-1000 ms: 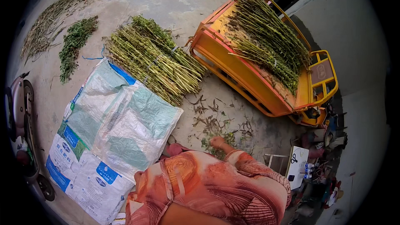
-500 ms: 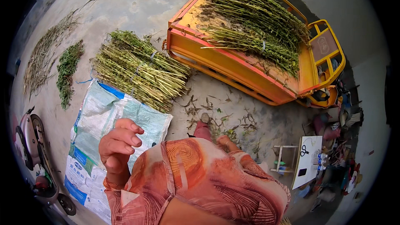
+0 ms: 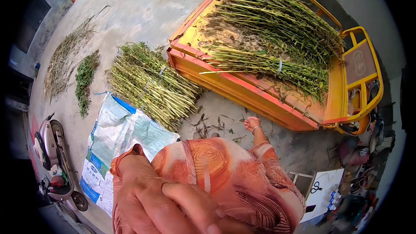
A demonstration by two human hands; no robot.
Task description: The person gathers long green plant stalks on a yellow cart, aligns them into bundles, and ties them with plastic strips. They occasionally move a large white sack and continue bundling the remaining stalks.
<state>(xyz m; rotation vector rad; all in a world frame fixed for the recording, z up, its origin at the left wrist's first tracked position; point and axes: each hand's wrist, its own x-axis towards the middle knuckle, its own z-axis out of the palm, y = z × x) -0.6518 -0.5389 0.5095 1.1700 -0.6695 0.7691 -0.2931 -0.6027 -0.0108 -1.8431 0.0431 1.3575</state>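
Rough grey concrete yard (image 3: 143,4) spreads wide and bare toward the top left. An orange metal cart (image 3: 242,89) carries long green stalk bundles (image 3: 277,30); another tied heap (image 3: 149,84) rests beside a woven plastic sack (image 3: 117,134). The left hand (image 3: 160,199) looms close with fingers curled, holding nothing visible; the right hand (image 3: 252,124) hangs slack and open near the cart's edge.

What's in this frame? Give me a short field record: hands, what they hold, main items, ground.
left hand: raised close to the camera, at the lower edge, holds nothing visible
right hand: hangs low, near the orange cart, appears empty
orange cart: flat bed with yellow rails, loaded with tied bundles of green stalks
stalk pile: on the ground left of the cart, bundled
woven sack: spread flat, partly under the pile
scooter: parked at far left
ground: bare concrete, scattered trimmings
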